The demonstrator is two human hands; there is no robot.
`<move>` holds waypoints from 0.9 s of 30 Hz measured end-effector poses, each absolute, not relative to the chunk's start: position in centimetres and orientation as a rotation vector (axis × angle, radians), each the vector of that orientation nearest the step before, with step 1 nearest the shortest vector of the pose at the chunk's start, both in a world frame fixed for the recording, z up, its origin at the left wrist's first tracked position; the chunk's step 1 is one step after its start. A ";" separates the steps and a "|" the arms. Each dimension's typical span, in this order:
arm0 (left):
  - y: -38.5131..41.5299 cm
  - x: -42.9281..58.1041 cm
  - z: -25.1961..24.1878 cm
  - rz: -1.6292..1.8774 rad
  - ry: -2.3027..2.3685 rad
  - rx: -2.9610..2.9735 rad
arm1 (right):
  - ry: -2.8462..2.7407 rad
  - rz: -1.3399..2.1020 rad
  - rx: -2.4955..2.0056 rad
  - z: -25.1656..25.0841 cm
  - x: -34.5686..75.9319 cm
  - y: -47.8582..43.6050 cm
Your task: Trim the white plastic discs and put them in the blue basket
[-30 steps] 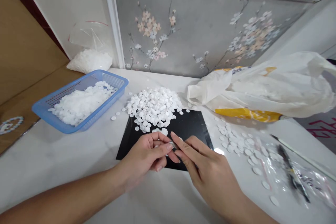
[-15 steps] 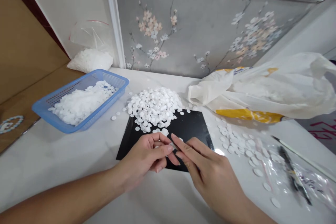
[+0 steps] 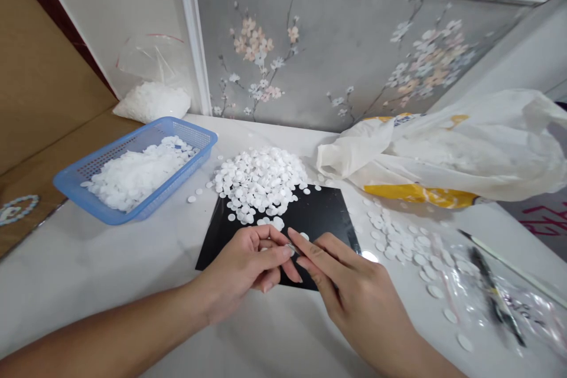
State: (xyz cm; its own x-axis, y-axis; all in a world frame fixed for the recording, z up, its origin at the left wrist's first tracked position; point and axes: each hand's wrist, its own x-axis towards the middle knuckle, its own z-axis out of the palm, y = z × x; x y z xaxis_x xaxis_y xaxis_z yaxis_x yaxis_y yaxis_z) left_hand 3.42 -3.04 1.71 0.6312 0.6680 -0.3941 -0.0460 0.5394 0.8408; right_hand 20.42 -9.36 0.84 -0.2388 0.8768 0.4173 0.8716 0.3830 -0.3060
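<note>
A: What do you see the left hand doing?

B: The left hand (image 3: 254, 260), at the lower centre of the frame, pinches a small white disc (image 3: 290, 248) between thumb and fingers. The disc sits in the gap between the two hands, above the black sheet (image 3: 328, 212).

A: And the right hand?

B: The right hand (image 3: 354, 274), just right of centre, has its index finger stretched toward the disc and its thumb below. I can't tell whether it grips anything; something thin and dark shows by the fingertips, too small to make out.

A: What's around them?

B: A heap of white discs (image 3: 261, 180) in mid-frame, partly on the sheet and partly on the white table (image 3: 133, 260). Left of it stands a blue basket (image 3: 200, 156) holding more discs, with a clear bag (image 3: 153, 100) of white pieces behind, at upper left.

A: And on the right side?

B: A crumpled white plastic bag (image 3: 465, 153) with yellow print. Below it are scattered discs (image 3: 394, 236), and toward the lower right corner, a slim pale stick (image 3: 514, 266) beside a blurred black tool (image 3: 496, 298).
</note>
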 end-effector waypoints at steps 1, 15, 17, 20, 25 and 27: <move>-3.0 3.4 1.7 0.478 0.789 0.913 | -2.124 0.008 -1.493 0.8 20.4 -9.4; -3.1 3.3 2.0 0.464 0.789 0.920 | -2.131 0.017 -1.478 0.7 20.6 -9.5; -3.1 3.4 2.1 0.465 0.785 0.918 | -2.129 0.023 -1.474 0.7 20.6 -9.5; -2.9 3.4 2.2 0.456 0.774 0.925 | -2.126 0.024 -1.461 0.7 20.6 -9.4; -2.7 3.2 2.5 0.419 0.787 0.954 | -2.123 0.016 -1.442 1.2 20.6 -9.4; -2.7 3.2 2.5 0.403 0.784 0.955 | -2.125 0.020 -1.437 1.3 20.7 -9.4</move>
State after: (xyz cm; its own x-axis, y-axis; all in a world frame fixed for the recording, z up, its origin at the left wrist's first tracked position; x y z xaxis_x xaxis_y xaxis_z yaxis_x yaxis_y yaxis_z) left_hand 3.16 -2.70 2.53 0.6632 0.6235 -0.4140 0.0252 0.5342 0.8450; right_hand 20.66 -9.40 1.32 -0.2613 0.8573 0.4437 0.8489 0.4228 -0.3171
